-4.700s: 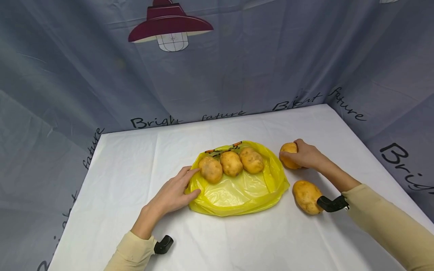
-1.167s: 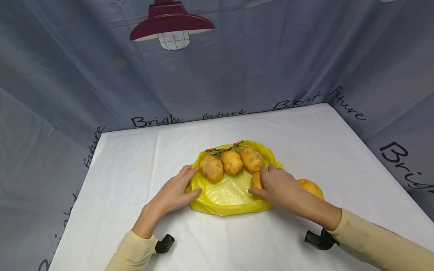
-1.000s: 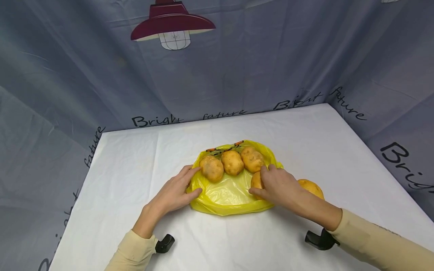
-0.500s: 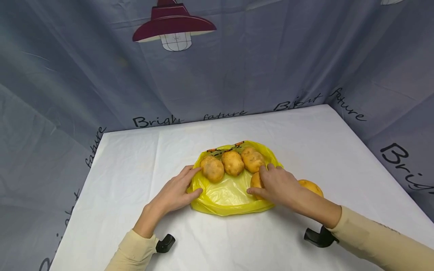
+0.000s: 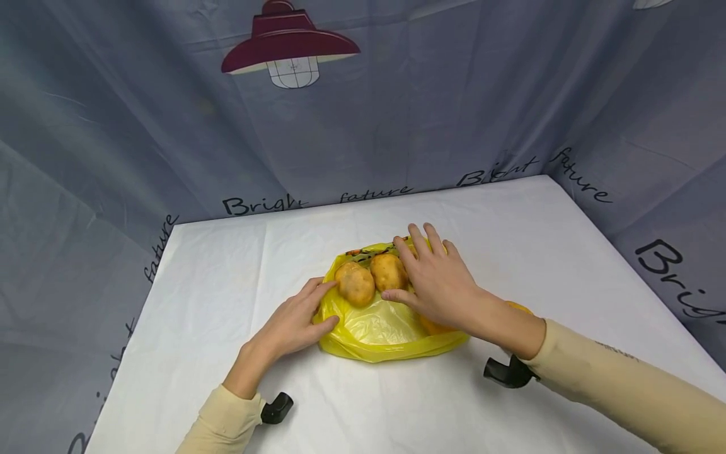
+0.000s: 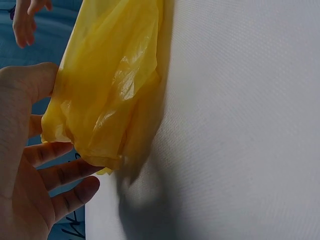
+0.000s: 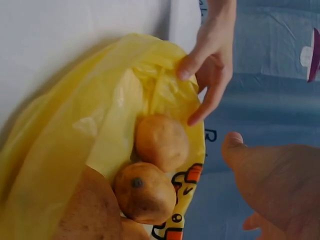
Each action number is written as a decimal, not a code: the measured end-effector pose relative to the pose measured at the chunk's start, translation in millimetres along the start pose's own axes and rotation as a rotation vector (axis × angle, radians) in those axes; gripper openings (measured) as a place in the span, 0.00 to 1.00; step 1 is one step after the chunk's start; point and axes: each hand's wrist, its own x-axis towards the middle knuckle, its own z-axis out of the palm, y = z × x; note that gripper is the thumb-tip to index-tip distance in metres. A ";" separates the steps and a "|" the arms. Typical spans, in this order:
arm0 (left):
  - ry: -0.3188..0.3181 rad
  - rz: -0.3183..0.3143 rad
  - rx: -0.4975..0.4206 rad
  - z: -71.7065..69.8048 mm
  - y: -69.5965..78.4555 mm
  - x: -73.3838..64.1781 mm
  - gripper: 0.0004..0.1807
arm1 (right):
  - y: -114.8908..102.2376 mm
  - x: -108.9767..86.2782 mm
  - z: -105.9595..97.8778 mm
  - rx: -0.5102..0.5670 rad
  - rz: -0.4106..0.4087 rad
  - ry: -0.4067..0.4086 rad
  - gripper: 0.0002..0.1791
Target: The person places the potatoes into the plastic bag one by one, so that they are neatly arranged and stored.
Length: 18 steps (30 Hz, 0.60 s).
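A yellow plastic bag (image 5: pixel 391 350) lies with its mouth spread on the table, in the middle of the head view. My left hand (image 5: pixel 292 325) holds its left rim, thumb and index finger over the edge, other fingers outside. Two potatoes (image 5: pixel 355 284) (image 5: pixel 389 272) show plainly inside the bag. My right hand (image 5: pixel 439 277) hovers over the bag's right part, fingers spread, holding nothing, and mostly covers two more potatoes there. The right wrist view shows potatoes (image 7: pixel 162 142) in the bag, apart from the right hand's thumb (image 7: pixel 235 142).
Outside the bag to the right, another potato (image 5: pixel 518 307) is mostly hidden behind the right forearm. A white cloth (image 5: pixel 215 271) covers the table. Grey-blue curtains (image 5: pixel 431 113) hang behind it and at the sides. Black wrist mounts (image 5: pixel 276 408) sit below both forearms.
My right hand carried a potato from the table's right side into the bag, then let go, spread its fingers and rose up and away. The left hand stayed at the rim.
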 end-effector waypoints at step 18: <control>0.008 0.002 -0.006 0.5 1.3 -1.0 0.36 | 56.2 -8.5 -23.4 0.165 0.296 -0.227 0.60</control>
